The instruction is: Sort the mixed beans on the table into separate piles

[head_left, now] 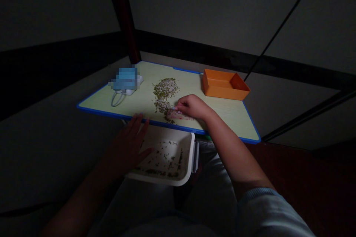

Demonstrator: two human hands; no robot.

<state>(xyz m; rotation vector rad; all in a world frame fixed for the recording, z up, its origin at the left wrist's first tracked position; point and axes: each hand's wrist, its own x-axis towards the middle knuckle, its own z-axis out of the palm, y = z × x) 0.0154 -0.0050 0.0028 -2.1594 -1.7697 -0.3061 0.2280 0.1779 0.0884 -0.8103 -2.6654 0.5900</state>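
Observation:
A heap of small greenish beans mixed with whitish grains (166, 88) is spread over the pale folding table (133, 109). At the near end of the heap, my right hand (191, 106) is closed with its fingertips together, low over the tabletop. Whatever it may hold is too small to make out. Under and beside it lies a flat pinkish patch (180, 115), part of it covered by the hand. My left hand (133, 142) has its fingers spread, fingertips at the table's blue front edge. Below that edge, a white plastic tub (182, 181) contains scattered dark green beans.
An orange rectangular box (225, 92) stands at the table's back right. On the left lies a white device with a cable loop (118, 98), partly blurred out. Walls rise behind the table, with a dark red post (125, 18) at the back left corner.

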